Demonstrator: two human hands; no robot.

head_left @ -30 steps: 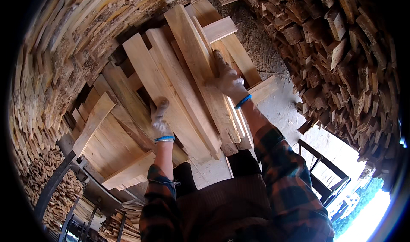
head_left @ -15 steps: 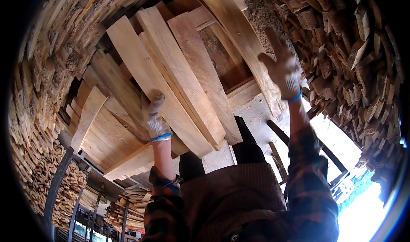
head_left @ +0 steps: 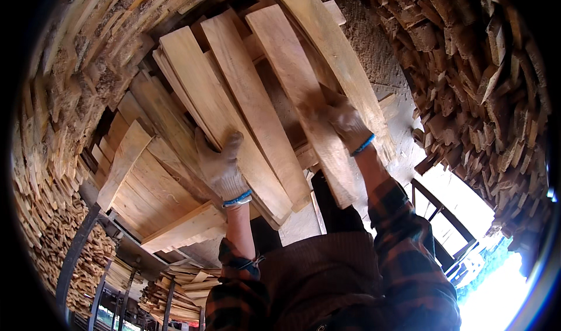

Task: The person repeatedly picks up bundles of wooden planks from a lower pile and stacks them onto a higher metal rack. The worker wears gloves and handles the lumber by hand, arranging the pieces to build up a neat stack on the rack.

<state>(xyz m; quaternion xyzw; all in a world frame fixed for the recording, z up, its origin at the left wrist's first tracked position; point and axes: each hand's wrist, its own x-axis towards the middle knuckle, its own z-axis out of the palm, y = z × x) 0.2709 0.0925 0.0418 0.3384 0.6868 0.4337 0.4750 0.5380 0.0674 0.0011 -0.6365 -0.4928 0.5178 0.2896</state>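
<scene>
My left hand [head_left: 221, 164], in a whitish knit glove with a blue cuff, is at the left edge of a long pale plank [head_left: 201, 80]. Its thumb lies over the top face and its fingers run along the side. My right hand [head_left: 347, 123], gloved alike and blurred, is closed over the right edge of another plank [head_left: 286, 50]; some of its fingers are hidden. Between these two lies a middle plank [head_left: 254, 91], which neither hand touches. A longer, curved board [head_left: 327, 39] stretches past the right hand on the far side.
More boards [head_left: 149, 182] lie in the pile to the left, with a short curved slab [head_left: 125, 161] across them. Stacked wood walls rise at left [head_left: 64, 97] and right [head_left: 444, 56]. A dark metal frame [head_left: 441, 217] stands at lower right, and a dark post [head_left: 79, 255] at lower left.
My right hand has come down from the air onto the right plank, whose near end has shifted right, widening the gap beside the middle plank. My left hand has slid nearer along its plank's edge.
</scene>
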